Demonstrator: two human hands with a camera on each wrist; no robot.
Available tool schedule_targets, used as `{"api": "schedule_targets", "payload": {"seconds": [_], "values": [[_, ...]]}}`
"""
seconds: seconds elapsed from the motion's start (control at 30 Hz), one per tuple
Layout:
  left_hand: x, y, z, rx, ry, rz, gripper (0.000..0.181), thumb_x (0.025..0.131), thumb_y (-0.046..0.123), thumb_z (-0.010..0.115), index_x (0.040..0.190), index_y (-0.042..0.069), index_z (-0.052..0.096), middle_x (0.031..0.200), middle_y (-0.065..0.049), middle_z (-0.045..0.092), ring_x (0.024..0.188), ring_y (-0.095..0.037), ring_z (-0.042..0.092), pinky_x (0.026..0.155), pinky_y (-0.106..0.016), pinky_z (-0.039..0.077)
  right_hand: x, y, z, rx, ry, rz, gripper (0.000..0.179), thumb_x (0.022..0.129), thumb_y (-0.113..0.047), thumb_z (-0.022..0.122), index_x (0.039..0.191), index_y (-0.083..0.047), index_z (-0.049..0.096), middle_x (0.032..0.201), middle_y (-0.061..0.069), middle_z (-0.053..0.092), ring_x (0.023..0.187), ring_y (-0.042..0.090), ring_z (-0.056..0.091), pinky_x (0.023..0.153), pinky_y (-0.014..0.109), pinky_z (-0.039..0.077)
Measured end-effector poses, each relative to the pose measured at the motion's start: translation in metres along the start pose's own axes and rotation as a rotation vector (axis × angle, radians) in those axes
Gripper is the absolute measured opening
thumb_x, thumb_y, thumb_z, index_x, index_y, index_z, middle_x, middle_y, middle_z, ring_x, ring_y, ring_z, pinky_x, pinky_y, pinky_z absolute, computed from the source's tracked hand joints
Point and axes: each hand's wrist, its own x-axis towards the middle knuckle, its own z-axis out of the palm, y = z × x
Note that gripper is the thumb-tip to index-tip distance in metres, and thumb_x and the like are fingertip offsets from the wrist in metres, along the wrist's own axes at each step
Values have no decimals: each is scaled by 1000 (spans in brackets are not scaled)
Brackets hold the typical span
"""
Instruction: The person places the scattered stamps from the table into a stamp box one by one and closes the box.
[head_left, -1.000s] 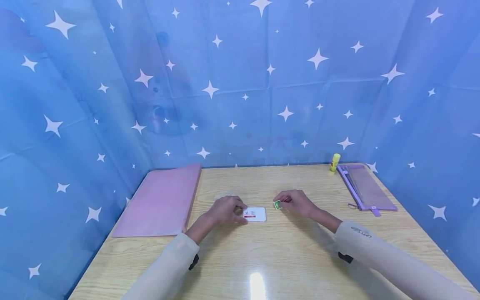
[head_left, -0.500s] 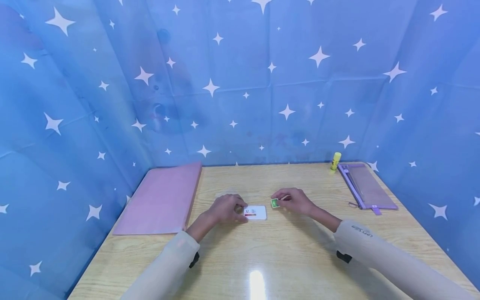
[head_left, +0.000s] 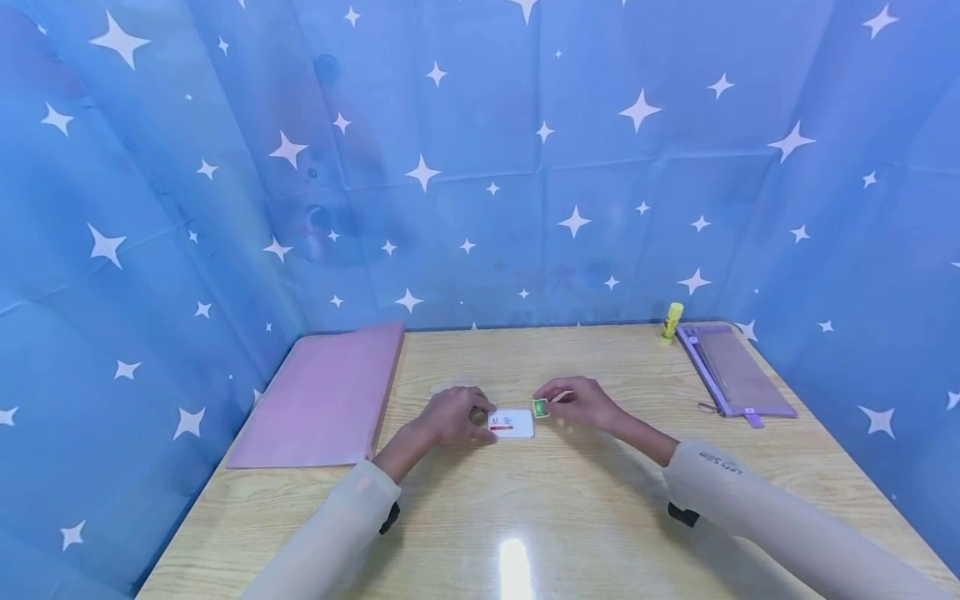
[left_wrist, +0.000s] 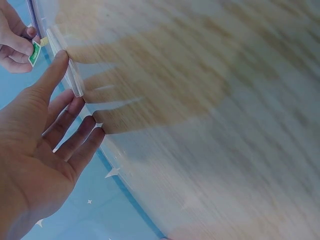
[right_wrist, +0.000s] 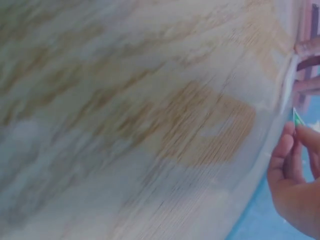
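Note:
In the head view, a white card with a red strip and small print lies flat on the wooden table. My left hand holds its left end between thumb and fingers; the left wrist view catches the card edge-on, with the other fingertips resting on the table. Just right of the card, my right hand pinches a small green square with a white border, like a sticker or stamp. Its printed face tilts toward the head camera. The right wrist view shows only a sliver of the green square over the fingertips.
A pink folder lies at the table's left. At the back right stands a yellow glue stick, beside a purple mesh zip pouch with slim items inside. A blue star-patterned curtain borders the table's back and sides.
My right hand has moved slightly left with the green square, bringing it close to the card's right end. The square has turned more upright. My left hand keeps its place on the card.

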Motion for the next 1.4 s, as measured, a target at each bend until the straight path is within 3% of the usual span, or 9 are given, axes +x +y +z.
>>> {"api": "schedule_targets", "payload": {"seconds": [0.3,0.57,0.77,1.2,1.4], "values": [[1,0,-1,7,-10,-10,54,82,46,88,127,18,76,128,2,70,113,-16,64,93,-37,51,3,-6,11,-1,-18,31,18,93,3,73,112,6,74,99,18,74,94,34,74,81,30,61],[2,0,-3,-4,-14,-28,54,82,45,89,127,19,76,130,1,70,115,-17,64,96,-37,51,3,-5,17,57,-51,83,19,94,0,74,112,6,74,98,20,73,85,33,76,59,37,61],[2,0,-2,-6,-16,-28,53,82,45,88,127,19,76,129,1,70,114,-17,64,95,-36,51,4,-6,23,24,-53,87,16,94,-1,74,109,4,75,95,16,73,78,25,74,57,32,59],[3,0,-2,-1,-17,-10,54,82,46,88,127,18,76,130,0,70,115,-18,64,96,-38,52,8,-5,31,-85,-37,59,14,91,-1,76,105,2,77,93,12,76,73,13,71,58,19,49],[3,-1,-1,-6,-17,-16,54,83,46,88,128,18,76,130,1,70,116,-18,64,97,-38,52,8,-2,32,-113,-51,7,12,92,-1,75,103,1,79,94,10,75,64,4,58,55,18,43]]}}
